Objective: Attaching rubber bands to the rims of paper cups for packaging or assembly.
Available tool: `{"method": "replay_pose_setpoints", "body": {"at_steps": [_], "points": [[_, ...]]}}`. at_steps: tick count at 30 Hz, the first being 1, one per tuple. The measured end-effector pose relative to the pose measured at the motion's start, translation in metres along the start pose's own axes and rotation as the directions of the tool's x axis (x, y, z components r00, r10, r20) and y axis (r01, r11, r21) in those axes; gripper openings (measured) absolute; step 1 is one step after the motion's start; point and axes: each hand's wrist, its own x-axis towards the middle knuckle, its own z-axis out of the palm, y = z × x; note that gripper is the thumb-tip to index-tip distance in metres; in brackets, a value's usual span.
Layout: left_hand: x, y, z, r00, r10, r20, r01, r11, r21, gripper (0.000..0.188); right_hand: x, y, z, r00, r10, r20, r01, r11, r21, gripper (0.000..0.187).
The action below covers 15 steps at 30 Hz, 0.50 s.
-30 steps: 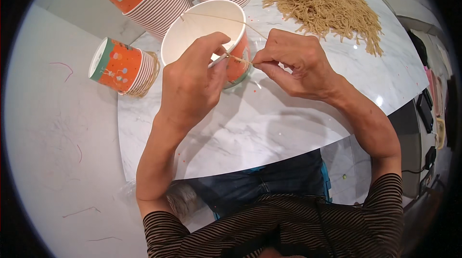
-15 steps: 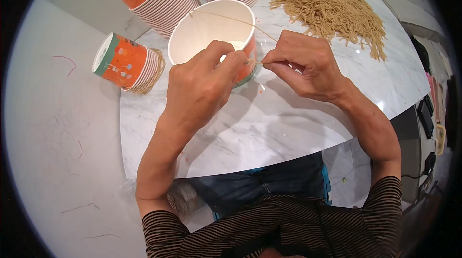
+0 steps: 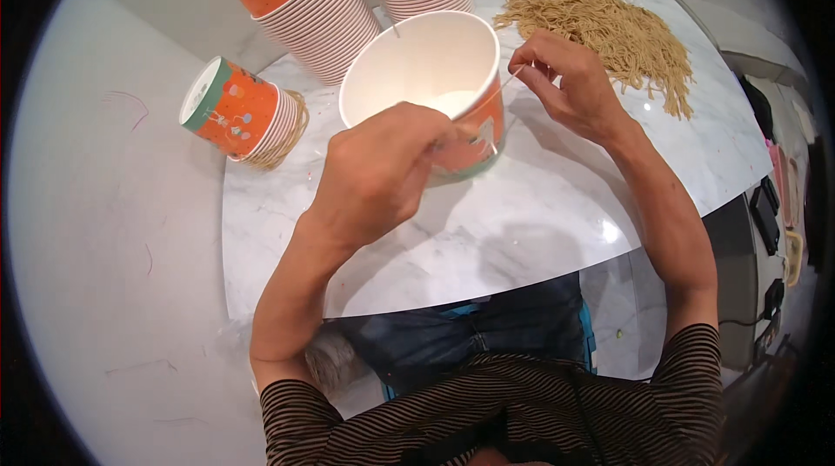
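Observation:
A wide paper bucket (image 3: 417,53), white inside with an orange and green printed outside, stands on the table in front of me, mouth up and tilted toward me. My left hand (image 3: 374,172) is at its near left side, fingers curled in; their tips are blurred and what they hold is hidden. Beyond the bucket's right rim, my right hand (image 3: 574,88) pinches a thin tan cord (image 3: 513,77) between thumb and fingertips. A short cord end (image 3: 397,29) shows at the bucket's far rim.
Tall stacks of nested paper buckets (image 3: 326,18) stand at the back left. A smaller stack (image 3: 233,114) lies on its side at left, with tan cords looped round its base. Loose tan cords (image 3: 600,27) are heaped at the back right. The marble-patterned table (image 3: 557,249) curves along its near edge.
My hands have moved apart: the right one went up and right with the cord, the left one slightly down. The bucket appears shifted right in view.

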Motion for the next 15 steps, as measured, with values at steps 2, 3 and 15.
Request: {"method": "replay_pose_setpoints", "body": {"at_steps": [2, 3, 15], "points": [[-0.008, -0.002, -0.007, 0.980, -0.158, -0.121, 0.143, 0.982, -0.124, 0.017, -0.003, -0.002, 0.007, 0.999, 0.014, 0.037, -0.017, 0.997, 0.071, 0.006], [-0.012, -0.004, -0.010, 0.964, -0.245, -0.105, 0.213, 0.945, -0.249, 0.017, -0.004, -0.004, 0.010, 0.997, 0.032, 0.075, -0.042, 0.989, 0.142, 0.007], [-0.046, -0.029, -0.046, 0.653, -0.757, -0.011, 0.498, 0.440, -0.747, 0.033, -0.011, -0.037, 0.019, 0.953, -0.131, 0.273, 0.034, 0.942, 0.333, 0.066]]}}
